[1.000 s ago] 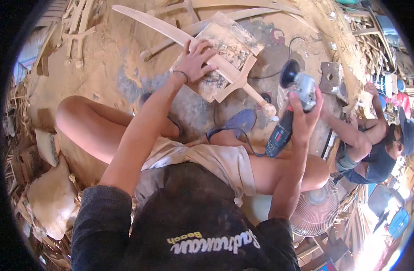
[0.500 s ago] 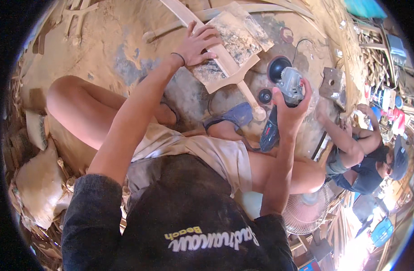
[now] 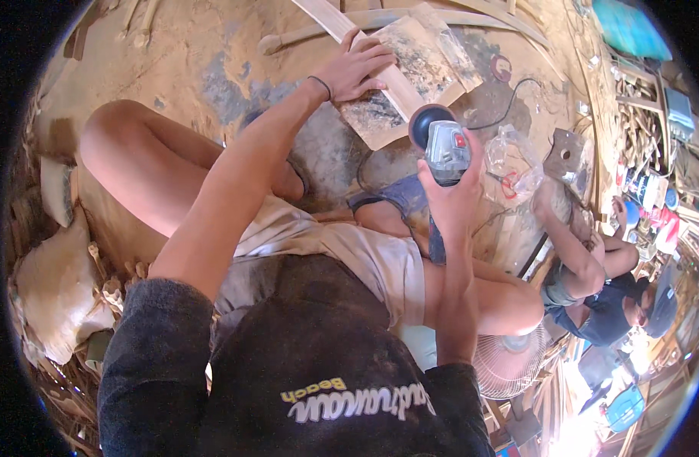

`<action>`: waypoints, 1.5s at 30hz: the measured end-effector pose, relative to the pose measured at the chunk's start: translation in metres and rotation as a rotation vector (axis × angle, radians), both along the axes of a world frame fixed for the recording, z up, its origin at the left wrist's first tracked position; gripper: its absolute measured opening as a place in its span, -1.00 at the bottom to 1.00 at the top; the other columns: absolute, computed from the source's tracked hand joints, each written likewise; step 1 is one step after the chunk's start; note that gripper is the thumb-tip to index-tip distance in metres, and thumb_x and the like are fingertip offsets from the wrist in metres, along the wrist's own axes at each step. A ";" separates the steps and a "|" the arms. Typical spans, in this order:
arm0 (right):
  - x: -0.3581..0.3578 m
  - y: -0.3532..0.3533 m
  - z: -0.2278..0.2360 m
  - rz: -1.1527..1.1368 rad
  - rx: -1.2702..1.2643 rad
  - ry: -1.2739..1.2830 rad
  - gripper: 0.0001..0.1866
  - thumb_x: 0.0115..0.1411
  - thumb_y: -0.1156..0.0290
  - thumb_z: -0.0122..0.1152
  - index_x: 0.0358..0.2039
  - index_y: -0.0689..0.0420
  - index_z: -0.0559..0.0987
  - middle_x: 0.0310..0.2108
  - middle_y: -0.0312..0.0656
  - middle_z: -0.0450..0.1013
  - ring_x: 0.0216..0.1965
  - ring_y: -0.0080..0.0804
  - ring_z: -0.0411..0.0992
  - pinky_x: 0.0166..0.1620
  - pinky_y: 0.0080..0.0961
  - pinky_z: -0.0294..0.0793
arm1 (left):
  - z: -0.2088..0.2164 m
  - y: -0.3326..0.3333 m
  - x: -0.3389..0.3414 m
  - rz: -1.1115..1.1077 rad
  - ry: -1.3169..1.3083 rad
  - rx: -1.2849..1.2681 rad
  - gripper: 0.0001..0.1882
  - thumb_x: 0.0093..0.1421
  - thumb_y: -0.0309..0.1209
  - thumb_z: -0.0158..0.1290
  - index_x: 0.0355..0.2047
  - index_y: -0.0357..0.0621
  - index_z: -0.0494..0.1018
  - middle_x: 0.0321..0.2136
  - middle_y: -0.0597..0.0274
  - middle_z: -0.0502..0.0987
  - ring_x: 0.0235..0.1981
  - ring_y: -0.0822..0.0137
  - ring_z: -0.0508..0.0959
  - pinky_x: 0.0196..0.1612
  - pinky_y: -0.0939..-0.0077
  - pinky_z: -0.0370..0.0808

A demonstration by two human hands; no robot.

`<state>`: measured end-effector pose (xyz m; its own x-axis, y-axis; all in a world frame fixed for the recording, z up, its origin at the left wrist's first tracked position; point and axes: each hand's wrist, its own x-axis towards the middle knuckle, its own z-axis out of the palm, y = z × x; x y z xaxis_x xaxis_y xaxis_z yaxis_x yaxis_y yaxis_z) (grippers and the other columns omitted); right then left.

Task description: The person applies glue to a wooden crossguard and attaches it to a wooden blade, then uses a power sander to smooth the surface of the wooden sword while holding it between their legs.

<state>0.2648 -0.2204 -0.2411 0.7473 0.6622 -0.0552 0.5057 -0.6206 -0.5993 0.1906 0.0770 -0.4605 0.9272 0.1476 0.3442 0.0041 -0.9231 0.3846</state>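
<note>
The left hand [image 3: 355, 67] lies flat, fingers spread, pressing a long pale wooden strip [image 3: 380, 65] onto a worn flat board [image 3: 410, 72] on the dusty ground [image 3: 197, 46]. The strip runs diagonally across the board, from its far left edge toward its near right corner. The right hand [image 3: 450, 194] is closed around the body of an angle grinder [image 3: 444, 152], whose dark round disc [image 3: 429, 122] sits at the board's near edge, just beside the strip's lower end. A clear plastic bag [image 3: 513, 160] lies close to the grinder's right. Another person [image 3: 601, 289] sits near on the right, crowding that side; the ground left of the board lies open.
</note>
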 end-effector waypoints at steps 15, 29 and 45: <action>-0.028 0.022 -0.009 0.106 -0.381 -0.001 -0.06 0.17 0.25 0.57 0.52 -0.10 0.30 0.02 0.15 0.69 0.01 0.24 0.67 0.08 0.04 0.65 | -0.007 0.007 0.003 0.080 -0.003 0.029 -0.36 0.48 0.19 0.00 0.39 0.14 0.48 0.40 0.31 0.44 0.50 0.11 0.31 0.62 -0.32 -0.13; -0.035 0.025 -0.024 0.186 -0.482 -0.091 0.00 0.18 0.03 0.55 0.56 -0.27 0.24 -0.21 0.20 0.65 -0.20 0.25 0.70 -0.12 0.14 0.68 | -0.006 0.004 0.002 0.094 -0.043 0.005 -0.35 0.44 0.21 0.04 0.35 0.13 0.51 0.34 0.27 0.47 0.49 0.09 0.31 0.61 -0.30 -0.09; -0.041 0.029 -0.025 0.183 -0.528 -0.125 0.03 0.17 0.08 0.60 0.57 -0.25 0.21 -0.18 0.17 0.64 -0.19 0.23 0.70 -0.12 0.11 0.69 | -0.002 0.002 0.002 0.114 -0.043 0.017 -0.38 0.42 0.16 0.09 0.35 0.16 0.49 0.32 0.27 0.48 0.48 0.11 0.31 0.60 -0.25 -0.08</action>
